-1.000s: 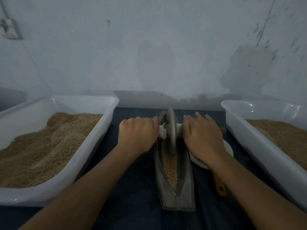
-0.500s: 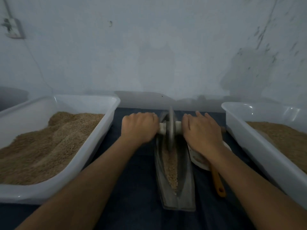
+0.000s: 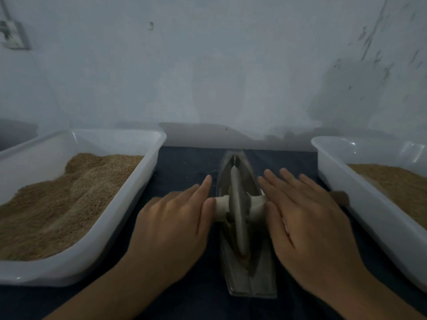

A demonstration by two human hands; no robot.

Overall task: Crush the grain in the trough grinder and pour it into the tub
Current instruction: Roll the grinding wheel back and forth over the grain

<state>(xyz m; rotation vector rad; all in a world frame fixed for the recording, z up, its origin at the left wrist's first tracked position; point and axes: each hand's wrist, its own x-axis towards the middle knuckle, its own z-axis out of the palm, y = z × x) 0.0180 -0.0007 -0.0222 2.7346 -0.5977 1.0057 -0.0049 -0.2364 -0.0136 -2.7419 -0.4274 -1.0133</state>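
The trough grinder (image 3: 248, 269) lies lengthwise on the dark cloth (image 3: 184, 162) between two white tubs, its narrow end pointing to 12 o'clock. The wheel (image 3: 238, 218) stands on edge in the groove, about midway along, with its pale axle (image 3: 220, 207) sticking out at 3 and 9 o'clock. The left hand (image 3: 171, 229) rests flat on the 9 o'clock end of the axle, fingers straight and close together, not curled round it. The right hand (image 3: 307, 220) lies on the 3 o'clock end, fingers straight and slightly spread. Flat palms probably let the axle roll under them, so the wheel can travel along the groove. Little of the grain (image 3: 240, 252) shows; a trace sits beside the wheel toward 6 o'clock. The left tub (image 3: 97, 248) at 9 o'clock holds a heap of brown grain, the right tub (image 3: 369, 215) at 3 o'clock a flatter layer. Crushing seems under way; pouring is not yet begun.
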